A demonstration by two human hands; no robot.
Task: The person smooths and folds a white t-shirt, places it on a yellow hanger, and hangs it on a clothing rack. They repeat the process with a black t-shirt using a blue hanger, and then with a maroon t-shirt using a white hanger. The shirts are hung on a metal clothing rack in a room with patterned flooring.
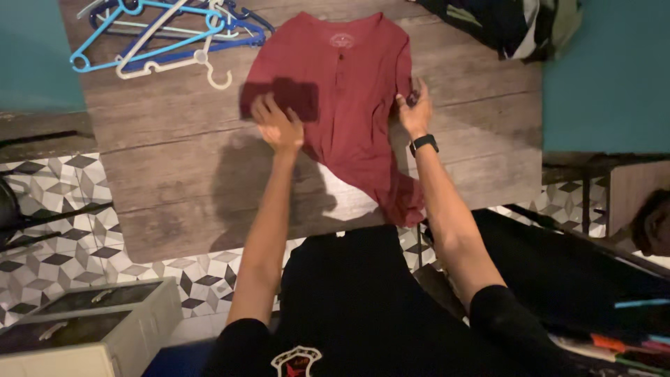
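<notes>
Dim, warm overhead light leaves the table (174, 174) muted, the arms casting a soft dark shadow across it below the shirt (349, 91), with mild blur, grain and murky, underexposed edges.

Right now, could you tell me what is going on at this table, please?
A person is handling a dark red short-sleeved shirt spread on a wooden table. The left hand holds a folded-over sleeve, and the right hand, with a black watch on its wrist, pinches the opposite edge. The hem hangs off the table's near edge. Blue and white plastic hangers lie at the far corner.
</notes>
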